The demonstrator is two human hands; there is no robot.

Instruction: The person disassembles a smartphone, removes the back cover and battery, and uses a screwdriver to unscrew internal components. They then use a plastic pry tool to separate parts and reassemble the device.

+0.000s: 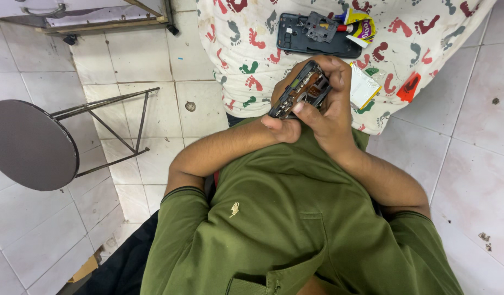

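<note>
At the far left a round dark stool is running off the frame edge, its thin metal legs lying sideways against the white tiled floor. Above it, a grey cabinet is being cut off by the top border, so little of it can be made out.

In the middle, the person's green polo shirt is filling the lower view and hiding the lap and legs. The left hand is coming in from the left, its fingers clenched around the lower end of an opened phone; most of those fingers are sitting behind the phone and cannot be seen. The phone is being held tilted above the near edge of a white cloth with coloured footprints, which is spread in front of the person. With its back off, the phone is showing a dark frame, brownish inner parts and small metal pieces, too small to tell apart.

The right hand is wrapping over the phone's upper end, fingers grasping it and covering that end.

Further right on the cloth are lying a black phone back cover, a small yellow and purple tube, and a silver flat battery partly hidden behind the right hand.
</note>
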